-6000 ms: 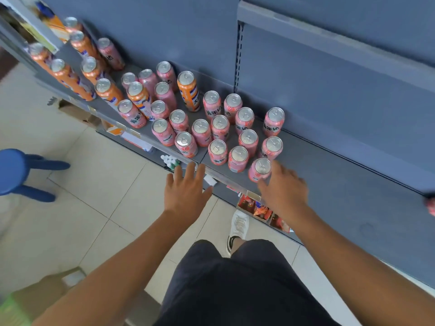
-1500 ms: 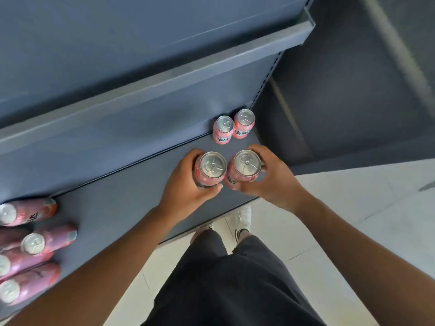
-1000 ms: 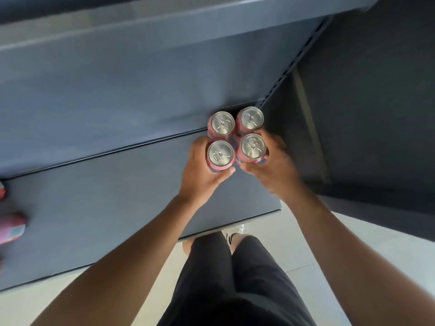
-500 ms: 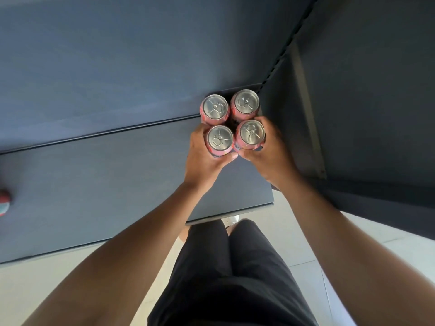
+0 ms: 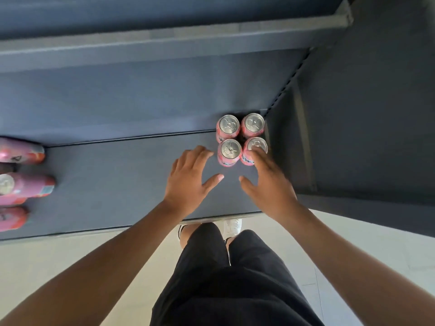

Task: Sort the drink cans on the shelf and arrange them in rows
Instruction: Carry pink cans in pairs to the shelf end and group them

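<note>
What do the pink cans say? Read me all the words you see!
Nothing reads clearly enough to quote.
Pink can at the left edge: dark print, too blurred to read.
Front-left can of the four: dark marks on its side, too small to read.

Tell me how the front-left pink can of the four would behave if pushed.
The front-left can looks tall and slim, standing upright, so a high push would probably tip it. The back-left can and front-right can, close by, likely brace it. Pushed low, it should slide on the smooth shelf.
</note>
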The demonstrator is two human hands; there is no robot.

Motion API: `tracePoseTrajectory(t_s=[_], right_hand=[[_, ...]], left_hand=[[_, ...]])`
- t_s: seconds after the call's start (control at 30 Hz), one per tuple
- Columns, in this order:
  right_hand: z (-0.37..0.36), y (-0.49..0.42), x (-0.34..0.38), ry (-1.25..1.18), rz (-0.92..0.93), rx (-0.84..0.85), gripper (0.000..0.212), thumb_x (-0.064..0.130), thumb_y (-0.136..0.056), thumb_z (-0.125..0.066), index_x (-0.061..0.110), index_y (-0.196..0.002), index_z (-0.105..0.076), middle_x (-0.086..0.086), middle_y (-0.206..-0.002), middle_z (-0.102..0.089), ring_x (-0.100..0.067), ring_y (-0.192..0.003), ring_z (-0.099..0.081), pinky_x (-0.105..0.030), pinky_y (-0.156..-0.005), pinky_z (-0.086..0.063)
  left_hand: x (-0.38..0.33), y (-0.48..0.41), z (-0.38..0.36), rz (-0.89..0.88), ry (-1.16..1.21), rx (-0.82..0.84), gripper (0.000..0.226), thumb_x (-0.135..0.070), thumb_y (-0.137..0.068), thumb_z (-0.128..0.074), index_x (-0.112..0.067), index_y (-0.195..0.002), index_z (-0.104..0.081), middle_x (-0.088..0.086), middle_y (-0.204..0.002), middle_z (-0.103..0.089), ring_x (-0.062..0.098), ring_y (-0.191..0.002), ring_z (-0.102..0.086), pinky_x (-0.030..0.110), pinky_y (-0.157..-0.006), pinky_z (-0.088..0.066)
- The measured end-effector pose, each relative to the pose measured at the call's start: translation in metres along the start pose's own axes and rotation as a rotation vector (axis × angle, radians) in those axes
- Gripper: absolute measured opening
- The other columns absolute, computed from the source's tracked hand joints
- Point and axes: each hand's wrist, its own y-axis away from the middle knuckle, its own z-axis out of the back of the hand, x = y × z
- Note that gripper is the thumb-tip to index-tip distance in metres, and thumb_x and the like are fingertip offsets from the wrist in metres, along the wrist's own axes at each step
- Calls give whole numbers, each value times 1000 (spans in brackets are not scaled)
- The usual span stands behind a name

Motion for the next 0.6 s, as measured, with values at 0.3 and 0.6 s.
tracePoseTrajectory(t_s=[0.3,0.6], right_hand=[[39,30,66,252,366,100,48,35,-94,-60,18,-137,-53,3,-144,-52,-21,-131,-48,-35,-103,-41],[17,44,150,409,601,222,52,40,-98,-51,22,-145,-41,4,-154,-39,-22,-138,-36,-38,-108,-34]], left_hand=[[-18,69,77,97,-235,-76,52,-55,-93,-46,-18,-129,-52,5,-135,-56,34,-125,-51,51,-103,-41],[-7,150,136,338,-311,-189,52,-56,-95,-44,-19,-131,-53,3,-136,-55,30,-124,-52,50,-106,-40]])
